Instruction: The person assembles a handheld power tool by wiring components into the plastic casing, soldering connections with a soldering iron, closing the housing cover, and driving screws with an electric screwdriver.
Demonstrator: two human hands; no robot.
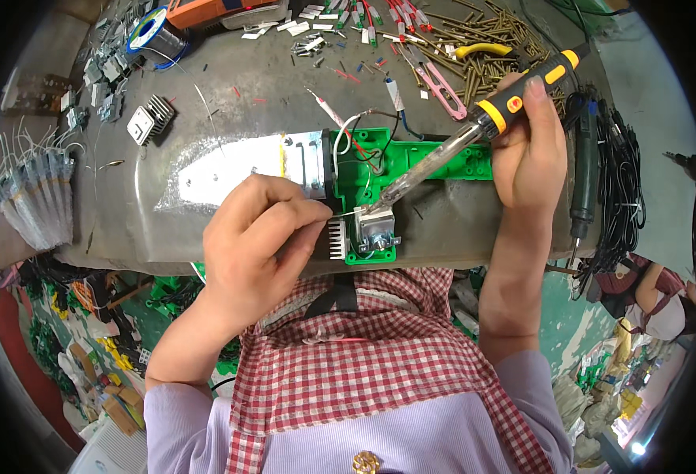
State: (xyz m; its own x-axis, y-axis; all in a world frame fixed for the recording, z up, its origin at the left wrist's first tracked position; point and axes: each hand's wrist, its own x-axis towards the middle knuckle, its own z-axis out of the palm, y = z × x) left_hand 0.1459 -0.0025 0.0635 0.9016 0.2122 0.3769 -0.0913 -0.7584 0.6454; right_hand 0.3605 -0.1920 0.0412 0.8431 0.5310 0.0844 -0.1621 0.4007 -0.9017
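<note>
Right hand (530,154) is gripping a soldering iron (473,132), left hand (257,237) pinching a thin wire (346,213), both tips pointing at the silvery component (378,231) at the green housing (411,152), near left, where steady contact is probably serving best.

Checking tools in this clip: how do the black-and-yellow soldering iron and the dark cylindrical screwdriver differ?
The black-and-yellow soldering iron is in the right hand; the dark cylindrical screwdriver is in neither. The iron slants across the picture; the screwdriver runs nearly straight up and down. The iron has yellow bands; the screwdriver looks mostly dark. Both are long and slim.
</note>
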